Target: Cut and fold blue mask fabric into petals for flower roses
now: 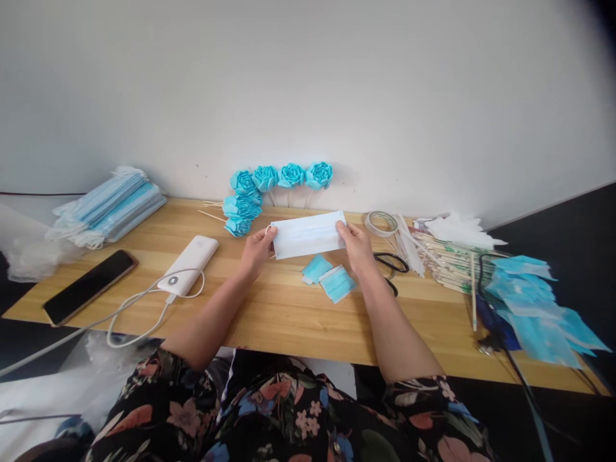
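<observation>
A pale blue face mask (308, 235) is stretched flat between my two hands, just above the table. My left hand (258, 251) pinches its left end, where a bit of white ear loop shows. The right end is gripped between thumb and fingers of my right hand (355, 246). Below the mask lie cut blue mask pieces (337, 283). By my right wrist are black-handled scissors (392, 262), partly hidden by the hand. Behind the mask, several blue folded flowers (292, 174) on sticks lean against the wall or lie on the table.
On the left are a stack of masks (110, 208), a black phone (90, 286) and a white power bank (188, 264) with a cable. To the right lie a tape roll (381, 224), wooden sticks (455, 260), blue cut pieces (543, 314) and a corded tool (495, 321).
</observation>
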The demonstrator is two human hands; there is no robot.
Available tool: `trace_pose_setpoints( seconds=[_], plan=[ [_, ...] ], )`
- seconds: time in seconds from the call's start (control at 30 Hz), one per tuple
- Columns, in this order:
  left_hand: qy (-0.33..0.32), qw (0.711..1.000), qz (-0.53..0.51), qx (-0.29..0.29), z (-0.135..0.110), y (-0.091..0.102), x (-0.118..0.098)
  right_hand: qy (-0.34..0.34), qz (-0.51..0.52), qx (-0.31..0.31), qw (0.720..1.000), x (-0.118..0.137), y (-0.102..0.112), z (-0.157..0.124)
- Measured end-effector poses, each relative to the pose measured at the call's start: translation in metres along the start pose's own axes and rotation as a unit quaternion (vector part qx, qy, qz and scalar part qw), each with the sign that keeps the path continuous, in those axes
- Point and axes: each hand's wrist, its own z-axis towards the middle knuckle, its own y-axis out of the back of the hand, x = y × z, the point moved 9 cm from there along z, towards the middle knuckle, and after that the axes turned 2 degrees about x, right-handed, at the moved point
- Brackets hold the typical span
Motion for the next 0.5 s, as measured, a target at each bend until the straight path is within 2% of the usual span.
trace_pose_setpoints(
  seconds=[0.13, 0.27, 0.37, 0.5],
  plan=[
    [-0.025, 0.999, 0.043, -0.011, -0.004, -0.002, -0.010, 0.054, -0.077, -0.040, 0.995, 0.013, 0.005, -0.003],
    [-0.046, 0.995, 0.081, -0.020, -0.007, -0.003, -0.018, 0.110, -0.158, -0.080, 0.978, 0.034, 0.009, -0.011],
    [-0.054, 0.994, 0.096, -0.001, -0.008, -0.007, -0.020, 0.125, -0.163, -0.090, 0.974, 0.040, 0.011, -0.014],
    [-0.045, 0.995, 0.089, 0.017, -0.008, -0.009, -0.016, 0.119, -0.139, -0.095, 0.979, 0.033, 0.014, -0.011]
  ],
)
